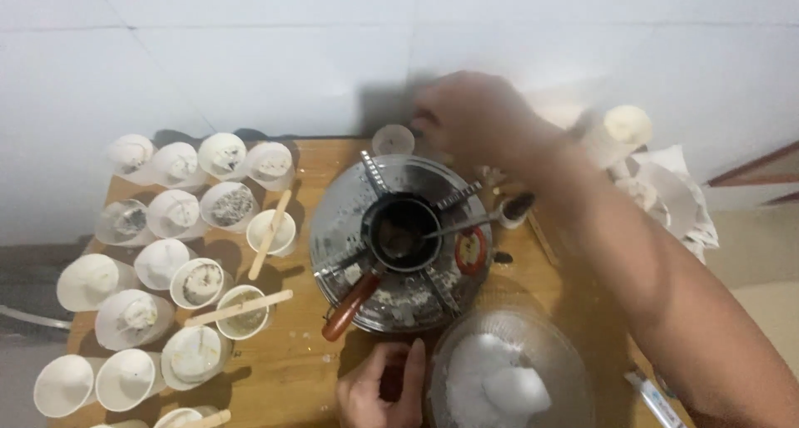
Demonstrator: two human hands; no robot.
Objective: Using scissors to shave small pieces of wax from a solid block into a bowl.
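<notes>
My right hand (470, 116) reaches across to the table's far edge, blurred, with its fingertips on the rim of a small clear plastic cup (391, 138). My left hand (381, 386) rests curled at the near edge, between a round metal tray (333, 220) and a glass bowl (466, 336) of white powder. Something dark shows inside its curled fingers, but I cannot make it out. In the tray's middle sits a small dark pot (401, 232) with a brown handle (349, 305). A metal spoon (478, 221) lies across it.
Several white-filled plastic cups (179, 262) crowd the left of the wooden table (283, 370), some with wooden sticks (270, 232) in them. Crumpled white paper and a pale roll (628, 128) lie at the right, against the white wall.
</notes>
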